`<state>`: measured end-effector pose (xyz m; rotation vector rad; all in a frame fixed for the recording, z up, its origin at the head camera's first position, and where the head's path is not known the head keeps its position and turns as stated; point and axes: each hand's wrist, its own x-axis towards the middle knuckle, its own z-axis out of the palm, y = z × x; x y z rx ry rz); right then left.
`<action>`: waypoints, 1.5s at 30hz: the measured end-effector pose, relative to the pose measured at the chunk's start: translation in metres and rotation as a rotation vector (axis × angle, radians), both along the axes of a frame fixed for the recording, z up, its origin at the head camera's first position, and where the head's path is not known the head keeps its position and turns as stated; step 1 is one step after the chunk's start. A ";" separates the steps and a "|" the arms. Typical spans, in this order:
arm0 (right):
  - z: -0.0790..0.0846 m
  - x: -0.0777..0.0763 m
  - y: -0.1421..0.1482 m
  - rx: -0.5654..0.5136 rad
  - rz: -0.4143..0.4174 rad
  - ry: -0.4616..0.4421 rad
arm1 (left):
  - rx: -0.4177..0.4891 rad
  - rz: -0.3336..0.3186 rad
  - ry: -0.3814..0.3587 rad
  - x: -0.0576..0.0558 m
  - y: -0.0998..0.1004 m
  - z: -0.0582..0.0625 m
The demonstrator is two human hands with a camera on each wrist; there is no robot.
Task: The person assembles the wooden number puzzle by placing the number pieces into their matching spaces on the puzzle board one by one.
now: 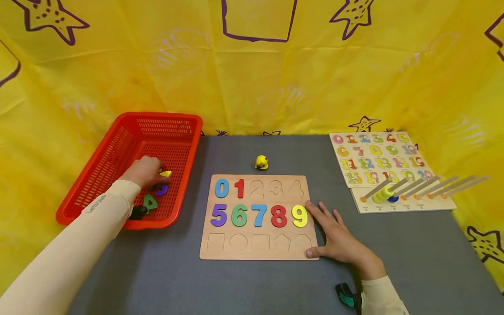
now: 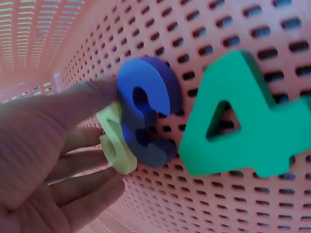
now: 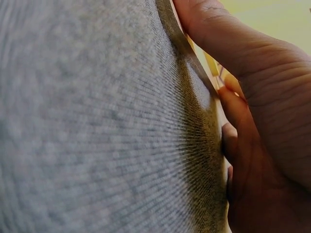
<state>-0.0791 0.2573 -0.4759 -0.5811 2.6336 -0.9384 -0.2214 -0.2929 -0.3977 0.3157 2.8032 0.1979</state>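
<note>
My left hand [image 1: 143, 171] reaches into the red basket [image 1: 193, 144]. Its thumb and fingers pinch a yellow number piece [image 2: 118, 145], partly hidden behind a purple number 3 [image 2: 146, 77]; the thumb tip lies right at the 3's edge. A green number 4 [image 2: 228, 141] lies beside them on the basket floor. My right hand [image 1: 334, 238], fingers spread, rests at the right edge of a wooden number board [image 1: 252, 255]. In the board's slots sit 0, 1 and the digits 5 through 9; the outlines of 2, 3, 4 and the bottom row of shapes show bare wood.
Behind the board stands a small yellow toy [image 1: 261, 162]. At the back right lies a printed number board [image 1: 383, 157], with a pegged counting stand [image 1: 409, 205] bearing rings in front of it. A yellow patterned cloth [image 1: 252, 87] hangs behind the grey table [image 1: 252, 288].
</note>
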 end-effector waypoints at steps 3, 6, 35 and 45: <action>0.000 0.000 0.000 -0.001 0.000 0.000 | -0.004 0.015 0.008 -0.001 0.000 0.001; -0.001 0.000 0.000 -0.001 -0.003 0.000 | 0.000 0.021 0.011 -0.002 0.000 0.001; -0.001 -0.002 0.000 0.002 -0.013 -0.021 | 0.409 0.011 0.345 0.022 0.076 0.083; -0.003 -0.003 0.001 0.002 0.001 -0.007 | 0.693 -0.041 0.344 0.052 0.123 0.090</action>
